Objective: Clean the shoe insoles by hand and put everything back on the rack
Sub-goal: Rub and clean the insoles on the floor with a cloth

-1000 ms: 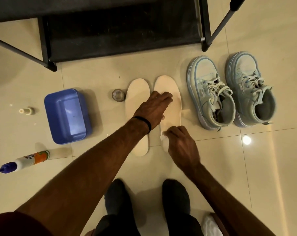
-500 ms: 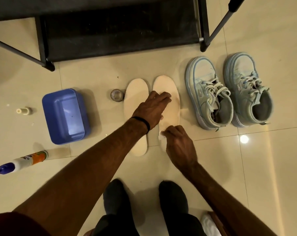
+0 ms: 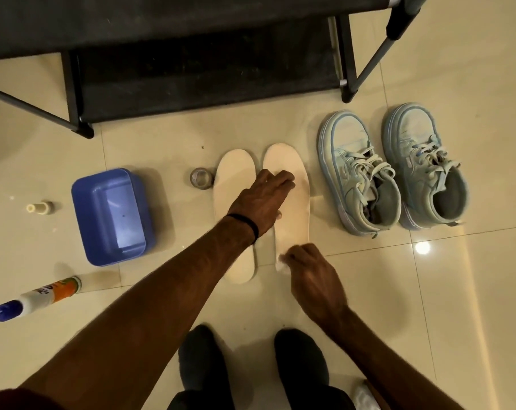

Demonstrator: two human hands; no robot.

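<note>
While my left hand (image 3: 262, 199) lies flat, fingers straight, pinning the right-hand thin cream foam insole (image 3: 290, 199) to the tiled floor, my right hand (image 3: 313, 276) pinches a small white wad (image 3: 281, 264) at its heel; light and floppy, I judge, so hold it flat.

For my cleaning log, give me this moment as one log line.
step: wiping insole | left hand: flat on right insole | right hand: pinches white wad at heel | shoes: on floor
</note>
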